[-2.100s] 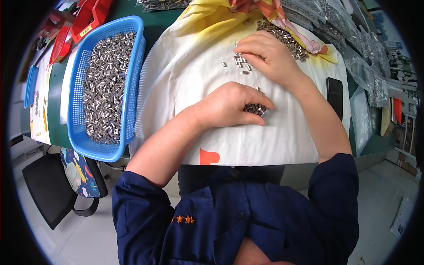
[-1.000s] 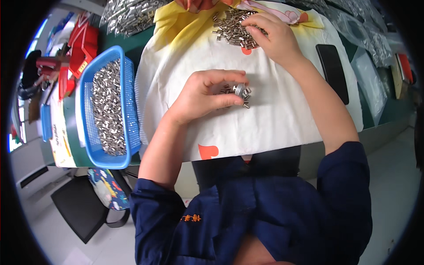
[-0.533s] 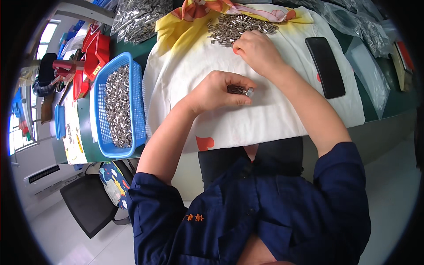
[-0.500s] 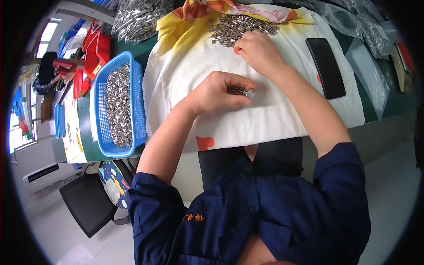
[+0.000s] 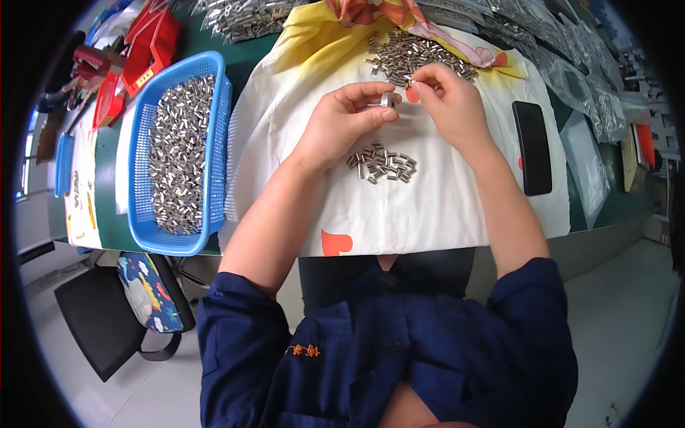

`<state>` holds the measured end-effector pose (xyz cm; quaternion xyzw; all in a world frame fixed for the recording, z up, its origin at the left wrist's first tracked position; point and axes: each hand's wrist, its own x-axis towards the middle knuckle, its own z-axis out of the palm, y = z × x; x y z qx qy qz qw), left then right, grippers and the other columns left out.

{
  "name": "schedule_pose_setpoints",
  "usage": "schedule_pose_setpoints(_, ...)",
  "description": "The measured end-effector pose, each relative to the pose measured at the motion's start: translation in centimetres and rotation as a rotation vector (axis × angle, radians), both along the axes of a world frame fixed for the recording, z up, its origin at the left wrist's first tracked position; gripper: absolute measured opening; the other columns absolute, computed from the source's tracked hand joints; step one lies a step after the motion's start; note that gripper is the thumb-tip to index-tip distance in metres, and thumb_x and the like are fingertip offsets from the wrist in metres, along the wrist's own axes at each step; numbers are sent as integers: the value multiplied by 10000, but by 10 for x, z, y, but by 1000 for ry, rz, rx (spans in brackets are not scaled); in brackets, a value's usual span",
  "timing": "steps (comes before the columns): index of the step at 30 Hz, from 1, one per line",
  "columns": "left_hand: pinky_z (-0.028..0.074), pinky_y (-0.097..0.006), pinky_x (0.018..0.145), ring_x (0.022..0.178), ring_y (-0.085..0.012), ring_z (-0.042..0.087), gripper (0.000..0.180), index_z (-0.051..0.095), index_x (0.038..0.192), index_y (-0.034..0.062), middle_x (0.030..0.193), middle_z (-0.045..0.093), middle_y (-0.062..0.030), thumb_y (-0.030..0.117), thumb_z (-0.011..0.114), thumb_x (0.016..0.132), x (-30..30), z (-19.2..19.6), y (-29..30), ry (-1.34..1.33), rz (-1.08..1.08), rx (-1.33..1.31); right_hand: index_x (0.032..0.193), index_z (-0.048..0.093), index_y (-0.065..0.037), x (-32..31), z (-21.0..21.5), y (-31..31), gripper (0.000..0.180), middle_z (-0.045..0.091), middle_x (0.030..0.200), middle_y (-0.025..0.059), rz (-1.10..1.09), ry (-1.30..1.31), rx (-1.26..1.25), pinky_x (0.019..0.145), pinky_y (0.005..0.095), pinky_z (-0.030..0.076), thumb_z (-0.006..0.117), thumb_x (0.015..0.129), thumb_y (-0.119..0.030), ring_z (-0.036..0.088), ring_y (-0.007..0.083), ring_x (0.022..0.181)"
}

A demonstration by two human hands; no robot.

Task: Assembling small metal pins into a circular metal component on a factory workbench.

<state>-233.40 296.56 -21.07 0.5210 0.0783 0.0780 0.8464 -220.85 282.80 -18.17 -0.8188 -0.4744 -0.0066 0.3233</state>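
My left hand (image 5: 341, 120) is closed around a small silver metal piece (image 5: 387, 100) with a dark opening, held between thumb and fingers. Close to its right, my right hand (image 5: 457, 107) is pinched at the fingertips around a tiny metal cylinder (image 5: 407, 84), partly hidden. An orange-red covering (image 5: 412, 95) shows at one of its fingertips. Below both hands, a small group of short metal cylinders (image 5: 383, 164) lies on the white cloth (image 5: 428, 214). A larger heap of the same cylinders (image 5: 407, 55) spreads out beyond my hands.
On the left stands a blue plastic basket (image 5: 221, 135) filled with metal cylinders. A black phone (image 5: 532, 150) lies on the cloth at the right. Red bins (image 5: 151, 53) are at the far left, and clear bags of metal parts (image 5: 246, 20) sit along the back.
My right hand has come back from the far heap toward my left hand. The left hand has lifted away from the cloth, uncovering the small group of cylinders. The view has shifted slightly.
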Motion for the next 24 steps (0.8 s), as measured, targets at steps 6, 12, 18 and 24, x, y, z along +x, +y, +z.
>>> schedule_pose_setpoints(6,485,-240,801,875,-125,605,378,512,1144,-52,968,618,-94,10,631,791,-1,2,2,33,-12,48,922,617,-4,-15,-9,-6,117,613,840,19,130,786,386,687,199,450,573,815,-5,564,77,770)
schedule_pose_setpoints(12,494,-226,778,865,-118,607,384,523,1135,-60,958,632,-107,15,649,780,3,11,-3,64,1,114,874,618,10,-12,-8,-12,90,618,808,37,175,751,349,687,216,460,586,791,21,579,96,735)
schedule_pose_setpoints(18,502,-219,754,853,-117,614,380,532,1126,-55,957,633,-99,30,659,778,-1,8,-4,94,40,158,798,623,-16,-21,-6,-6,70,610,768,56,143,401,345,609,241,478,613,742,23,597,143,693)
schedule_pose_setpoints(24,507,-214,737,839,-116,620,373,543,1112,-61,952,636,-95,44,667,776,1,14,-9,120,68,229,776,615,-27,-25,2,-8,100,593,722,76,105,141,289,549,260,472,628,697,33,589,186,632)
